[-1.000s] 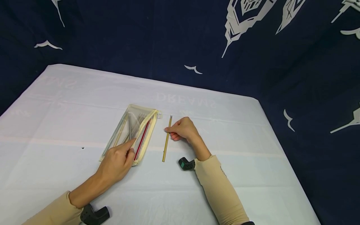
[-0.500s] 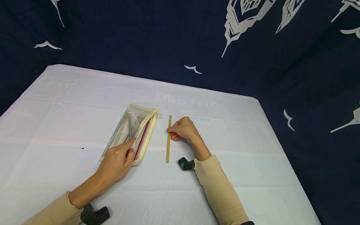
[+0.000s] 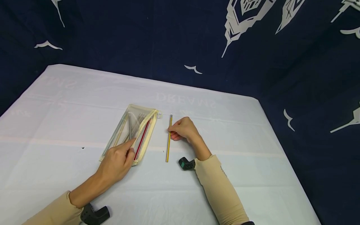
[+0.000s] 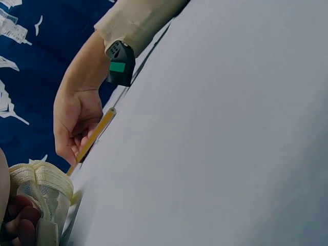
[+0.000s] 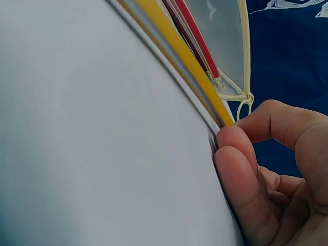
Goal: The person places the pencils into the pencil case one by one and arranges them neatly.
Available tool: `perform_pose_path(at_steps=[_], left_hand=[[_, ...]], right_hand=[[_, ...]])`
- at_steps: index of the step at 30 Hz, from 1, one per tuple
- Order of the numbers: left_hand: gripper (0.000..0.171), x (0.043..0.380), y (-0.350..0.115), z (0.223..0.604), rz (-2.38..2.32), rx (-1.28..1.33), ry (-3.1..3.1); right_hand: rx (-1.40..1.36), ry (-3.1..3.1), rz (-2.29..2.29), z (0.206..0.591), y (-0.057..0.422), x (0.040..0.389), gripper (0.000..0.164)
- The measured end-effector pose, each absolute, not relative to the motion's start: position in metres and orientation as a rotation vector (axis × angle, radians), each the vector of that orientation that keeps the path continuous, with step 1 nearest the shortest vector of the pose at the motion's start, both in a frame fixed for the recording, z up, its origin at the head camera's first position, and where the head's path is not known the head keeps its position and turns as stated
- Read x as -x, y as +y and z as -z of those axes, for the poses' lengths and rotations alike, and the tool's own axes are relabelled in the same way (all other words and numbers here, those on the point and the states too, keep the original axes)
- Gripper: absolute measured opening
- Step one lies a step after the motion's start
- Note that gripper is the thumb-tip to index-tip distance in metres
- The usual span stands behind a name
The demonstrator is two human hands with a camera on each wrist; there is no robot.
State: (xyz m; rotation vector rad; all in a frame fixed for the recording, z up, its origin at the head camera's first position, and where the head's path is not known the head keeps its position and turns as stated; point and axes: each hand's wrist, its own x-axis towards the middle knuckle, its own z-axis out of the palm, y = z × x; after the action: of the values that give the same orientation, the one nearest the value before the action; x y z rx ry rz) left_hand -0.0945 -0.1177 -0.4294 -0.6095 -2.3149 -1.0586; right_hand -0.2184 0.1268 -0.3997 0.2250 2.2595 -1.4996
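Observation:
My right hand [image 3: 184, 128] pinches a yellow pencil [image 3: 168, 147] between thumb and fingers, close over the white cloth. The pencil points up and down the head view, its silver end at the top; in the right wrist view its yellow shaft [image 5: 187, 59] also shows a grey stripe. To its left lies a see-through mesh pencil pouch [image 3: 137, 110] with cream zip edging. My left hand [image 3: 116, 161] grips the pouch's lower part, index finger along the opening. Inside are a red pencil [image 3: 142, 139], a grey pencil [image 3: 130, 125] and several other slim sticks.
A white cloth [image 3: 239, 187] with faint lettering covers the table. Dark blue fabric [image 3: 174, 37] with white prints hangs behind it. A small dark speck [image 3: 82, 147] lies left of the pouch. Black cameras [image 3: 186, 163] stick out from both wrists.
The pencil in my right hand has turned in the fingers and its lower end has shifted slightly right. My left hand and the pouch have stayed put.

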Motion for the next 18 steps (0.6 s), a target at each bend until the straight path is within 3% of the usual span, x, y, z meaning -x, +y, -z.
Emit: perform_pose_path(at_steps=[18], left_hand=[[0.033,0.0947,-0.1173,0.4294,1.057,0.597,-2.302]], right_hand=[[-0.175,2.120,1.699,0.4036,0.1297,0.2200,0.007]])
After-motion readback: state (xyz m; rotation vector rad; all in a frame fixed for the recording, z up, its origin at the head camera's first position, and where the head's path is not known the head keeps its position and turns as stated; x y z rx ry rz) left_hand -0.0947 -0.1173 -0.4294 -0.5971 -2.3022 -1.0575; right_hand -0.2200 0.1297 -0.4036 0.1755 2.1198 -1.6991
